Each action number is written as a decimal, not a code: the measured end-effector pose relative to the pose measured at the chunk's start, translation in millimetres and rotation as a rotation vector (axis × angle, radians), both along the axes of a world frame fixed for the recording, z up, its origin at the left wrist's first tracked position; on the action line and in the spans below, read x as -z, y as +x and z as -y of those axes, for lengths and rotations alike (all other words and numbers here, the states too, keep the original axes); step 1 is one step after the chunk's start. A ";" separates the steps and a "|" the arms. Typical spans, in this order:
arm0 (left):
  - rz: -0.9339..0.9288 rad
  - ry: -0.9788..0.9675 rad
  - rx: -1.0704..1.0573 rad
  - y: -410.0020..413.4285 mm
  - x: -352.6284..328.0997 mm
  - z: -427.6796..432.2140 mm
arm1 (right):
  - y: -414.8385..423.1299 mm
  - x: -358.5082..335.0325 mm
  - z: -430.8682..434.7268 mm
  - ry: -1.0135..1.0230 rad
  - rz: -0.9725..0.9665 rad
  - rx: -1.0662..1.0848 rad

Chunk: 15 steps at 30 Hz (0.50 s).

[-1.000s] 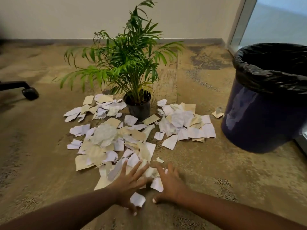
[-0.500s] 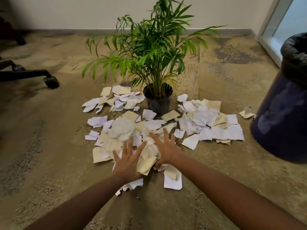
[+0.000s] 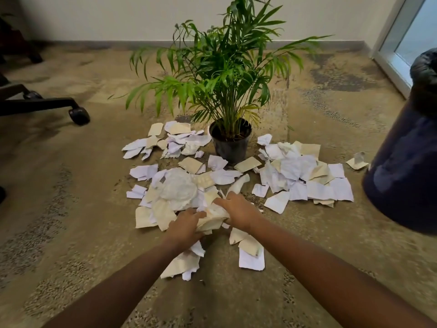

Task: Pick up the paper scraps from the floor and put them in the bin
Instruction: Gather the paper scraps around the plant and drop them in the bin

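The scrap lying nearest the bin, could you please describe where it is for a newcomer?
Start at the dark bin on the right. Just left of its base lies one small beige scrap. It sits alone, apart from the nearby heap.

before you, a green potted palm [image 3: 227, 74] stands upright in its black pot [image 3: 230, 147], fronds fanning wide, while at your left a black office-chair leg [image 3: 37, 105] ends in a dark caster [image 3: 79, 116], and a pale wall [image 3: 106, 17] with grey baseboard [image 3: 94, 45] meets a glazed door [image 3: 406, 36] at far right.
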State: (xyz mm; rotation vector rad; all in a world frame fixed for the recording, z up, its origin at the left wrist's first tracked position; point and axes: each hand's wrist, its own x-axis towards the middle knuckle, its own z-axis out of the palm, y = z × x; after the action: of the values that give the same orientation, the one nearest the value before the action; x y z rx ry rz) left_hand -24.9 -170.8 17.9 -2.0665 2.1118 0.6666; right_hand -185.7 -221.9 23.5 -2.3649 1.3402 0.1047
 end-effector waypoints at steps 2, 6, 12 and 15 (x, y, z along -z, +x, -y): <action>-0.026 -0.048 0.016 -2.3 -6.1 1.9 | -6.0 -6.1 -4.4 -0.025 0.041 0.025; -0.112 -0.104 0.039 -14.8 -23.4 3.8 | -26.6 -28.2 -7.6 0.012 0.170 0.147; -0.476 -0.197 -0.014 -53.5 -65.6 14.1 | -71.4 -71.6 -10.6 -0.071 0.452 0.407; -0.602 -0.257 -0.040 -78.5 -91.7 22.4 | -96.5 -97.8 -11.8 -0.165 0.541 0.517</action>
State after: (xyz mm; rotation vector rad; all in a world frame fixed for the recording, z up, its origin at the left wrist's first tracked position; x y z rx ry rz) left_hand -103.4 -193.2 109.6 -2.2486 2.5836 1.2087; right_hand -282.3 -210.2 121.3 -1.8774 1.6477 -0.7602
